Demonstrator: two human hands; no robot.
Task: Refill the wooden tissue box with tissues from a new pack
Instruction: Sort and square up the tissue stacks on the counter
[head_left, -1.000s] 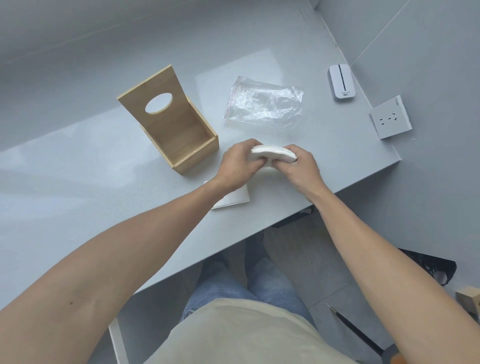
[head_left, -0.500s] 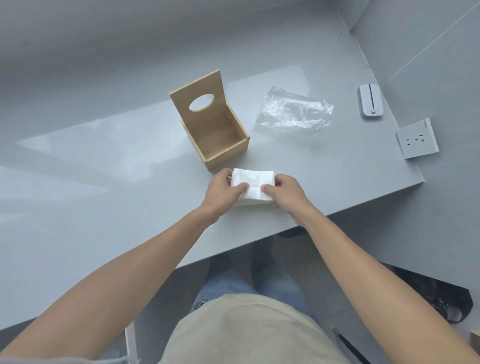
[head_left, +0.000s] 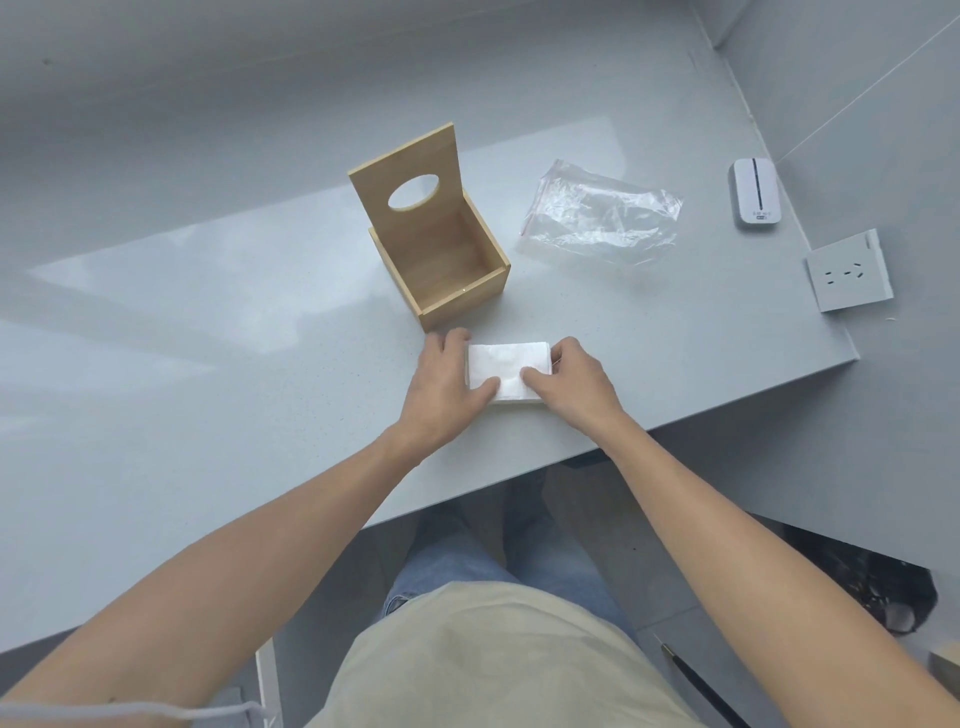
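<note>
Tissues (head_left: 506, 371) in a white folded stack lie flat on the grey table (head_left: 208, 364), near the middle of the frame. Left hand (head_left: 441, 387) grips the stack's left end and right hand (head_left: 574, 384) its right end, thumbs pressing on top. Just above stands the wooden tissue box (head_left: 441, 249), empty, with its holed lid raised upright. Right of the box lies the crumpled clear plastic bag (head_left: 602, 218).

left hand (head_left: 444, 387), right hand (head_left: 574, 387), gripping tissue stack (head_left: 506, 371)
</note>
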